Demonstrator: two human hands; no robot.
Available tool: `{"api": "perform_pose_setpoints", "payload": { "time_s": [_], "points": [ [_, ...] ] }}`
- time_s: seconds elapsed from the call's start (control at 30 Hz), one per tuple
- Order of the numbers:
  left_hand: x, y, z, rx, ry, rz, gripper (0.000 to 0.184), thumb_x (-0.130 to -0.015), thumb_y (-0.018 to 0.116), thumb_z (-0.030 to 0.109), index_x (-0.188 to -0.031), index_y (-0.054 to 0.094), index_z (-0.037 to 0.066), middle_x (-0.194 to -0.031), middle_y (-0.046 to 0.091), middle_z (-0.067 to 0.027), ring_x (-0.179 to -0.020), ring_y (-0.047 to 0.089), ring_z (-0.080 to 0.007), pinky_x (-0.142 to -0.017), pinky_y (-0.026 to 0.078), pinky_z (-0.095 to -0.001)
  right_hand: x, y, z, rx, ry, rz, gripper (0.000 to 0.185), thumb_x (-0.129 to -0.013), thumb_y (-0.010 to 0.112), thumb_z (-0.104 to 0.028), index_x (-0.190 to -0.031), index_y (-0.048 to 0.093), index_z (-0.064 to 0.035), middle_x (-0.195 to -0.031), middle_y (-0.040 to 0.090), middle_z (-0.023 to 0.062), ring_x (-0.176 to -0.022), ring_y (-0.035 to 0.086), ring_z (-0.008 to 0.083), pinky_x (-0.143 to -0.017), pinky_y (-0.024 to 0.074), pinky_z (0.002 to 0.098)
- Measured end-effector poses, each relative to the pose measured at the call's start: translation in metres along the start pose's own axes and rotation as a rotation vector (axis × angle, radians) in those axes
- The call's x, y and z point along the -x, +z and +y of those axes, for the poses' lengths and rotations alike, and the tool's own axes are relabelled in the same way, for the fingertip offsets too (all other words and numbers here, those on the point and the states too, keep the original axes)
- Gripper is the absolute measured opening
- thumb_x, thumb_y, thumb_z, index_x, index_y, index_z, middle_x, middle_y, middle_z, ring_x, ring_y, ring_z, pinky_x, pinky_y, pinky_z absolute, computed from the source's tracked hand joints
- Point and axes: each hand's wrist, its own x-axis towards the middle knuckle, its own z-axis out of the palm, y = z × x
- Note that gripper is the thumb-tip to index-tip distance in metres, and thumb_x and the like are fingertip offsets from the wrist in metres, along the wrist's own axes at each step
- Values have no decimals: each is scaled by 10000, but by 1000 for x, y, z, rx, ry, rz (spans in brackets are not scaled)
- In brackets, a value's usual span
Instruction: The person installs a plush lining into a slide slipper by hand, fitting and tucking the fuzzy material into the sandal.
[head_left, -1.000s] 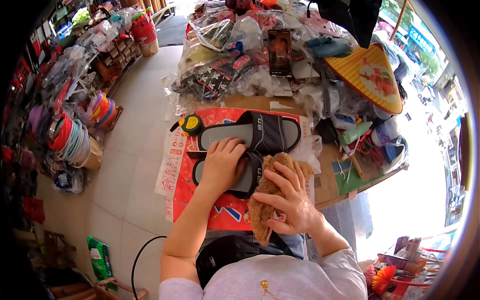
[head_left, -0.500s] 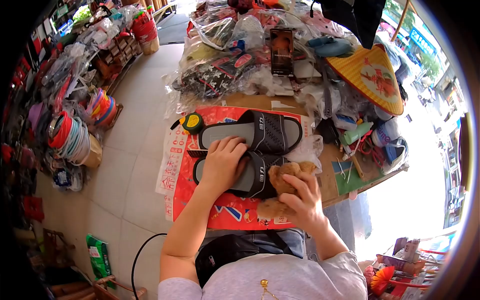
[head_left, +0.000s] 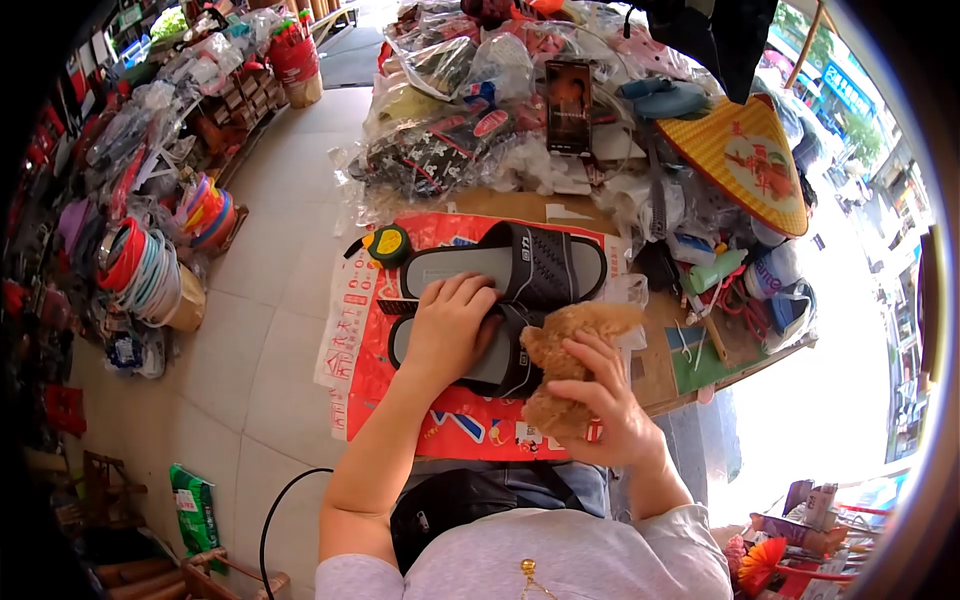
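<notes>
Two black slide sandals with grey insoles lie side by side on a red printed sheet (head_left: 470, 420). My left hand (head_left: 450, 325) rests on the nearer sandal (head_left: 500, 362), its fingertips reaching the edge of the farther sandal (head_left: 545, 265); the fingers are bent and close together around the nearer sandal. My right hand (head_left: 610, 405) grips a fuzzy brown cloth (head_left: 560, 350), which touches the heel end and strap side of the nearer sandal.
A yellow and black tape measure (head_left: 387, 244) lies left of the sandals. Behind stand plastic-wrapped goods, a phone (head_left: 568, 108) and a yellow conical hat (head_left: 740, 160). Scissors with red handles (head_left: 735, 290) and a green mat (head_left: 700, 357) are at the right.
The brown cloth in my right hand has shifted and changed shape, swinging left against the nearer sandal since half a second ago. My left hand has stayed on the sandal.
</notes>
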Motion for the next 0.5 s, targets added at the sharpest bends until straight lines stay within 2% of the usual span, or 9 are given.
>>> {"api": "perform_pose_setpoints", "payload": {
  "time_s": [0.07,0.13,0.23,0.3,0.33,0.4,0.43,0.47,0.5],
  "points": [
    [0,0,0,7,-1,-8,328,-755,709,82,-1072,625,76,-1215,640,-74,-1208,563,-276,-1016,409,-418,7,0,7,-232,90,181,778,-637,876,-351,-1303,571,-89,-1476,398,236,-1400,341,463,-1121,288,583],
    [0,0,0,11,-2,-14,330,-755,710,82,-1073,624,75,-1218,639,-74,-1207,563,-277,-1017,409,-418,7,5,6,-282,138,226,796,-647,894,-331,-1308,545,-57,-1488,377,251,-1414,329,457,-1121,300,563],
    [-1,1,-1,7,1,-16,334,-752,709,78,-1074,623,74,-1220,639,-74,-1207,564,-278,-1015,411,-416,1,14,4,-154,250,266,686,-635,903,-244,-1214,587,-54,-1453,437,235,-1386,382,450,-1111,333,535],
    [0,1,-1,-4,6,-2,335,-750,709,78,-1074,623,75,-1215,640,-73,-1207,564,-278,-1014,412,-417,6,13,15,-206,205,335,519,-653,879,-144,-1086,617,-32,-1351,538,220,-1321,475,432,-1072,388,507],
    [1,1,-1,-5,3,-2,335,-750,709,78,-1074,623,75,-1215,640,-73,-1207,564,-278,-1014,412,-417,9,10,19,-208,204,334,519,-653,879,-144,-1086,617,-32,-1351,538,220,-1321,475,432,-1072,388,507],
    [0,0,-1,8,6,3,333,-753,710,83,-1074,624,76,-1214,641,-74,-1211,562,-277,-1017,410,-420,15,3,26,-314,257,476,394,-683,848,-97,-992,621,-8,-1251,602,201,-1241,552,398,-1028,436,467],
    [-1,0,0,12,6,4,333,-753,710,83,-1074,624,76,-1214,641,-74,-1211,562,-277,-1017,410,-420,17,-1,28,-281,295,547,252,-800,767,-105,-982,642,17,-1221,609,195,-1153,592,343,-981,460,421],
    [-1,0,0,15,4,1,330,-755,711,85,-1074,625,76,-1214,641,-74,-1212,561,-277,-1019,409,-420,20,-8,31,-279,296,544,252,-800,767,-105,-982,642,17,-1221,609,195,-1153,592,343,-981,460,421],
    [0,0,0,17,0,-3,328,-757,712,87,-1073,626,77,-1214,641,-74,-1214,561,-277,-1021,408,-420,24,-17,33,-257,342,579,208,-858,714,-126,-986,656,27,-1205,612,186,-1115,595,321,-961,462,406]
  ]
}}
